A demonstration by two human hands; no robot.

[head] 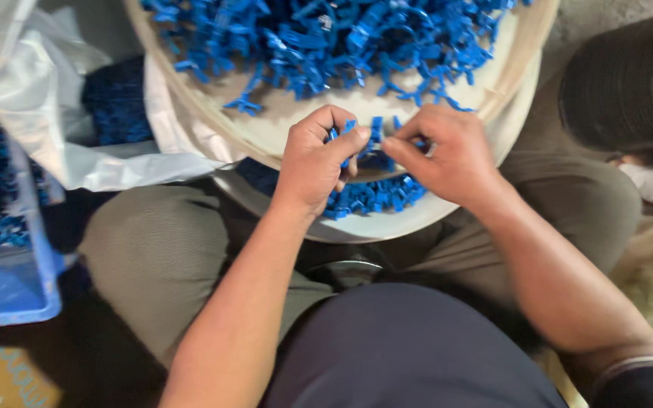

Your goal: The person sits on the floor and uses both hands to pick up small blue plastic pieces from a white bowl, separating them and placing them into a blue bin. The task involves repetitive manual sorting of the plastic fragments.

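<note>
My left hand (317, 162) is curled around a small blue plastic piece (349, 128) at the near rim of a round woven tray (493, 83). My right hand (447, 155) pinches the same cluster of blue pieces (376, 132) from the other side, fingertips almost meeting the left thumb. A heap of several blue plastic parts (326, 38) fills the tray. Below the tray, a white bowl (410, 223) on my lap holds more blue pieces (368, 198).
A blue plastic crate (9, 287) with blue parts stands at the left. A white plastic bag (47, 98) holding dark blue parts lies beside it. Another person's head (629, 83) is at the upper right. My knees frame the bowl.
</note>
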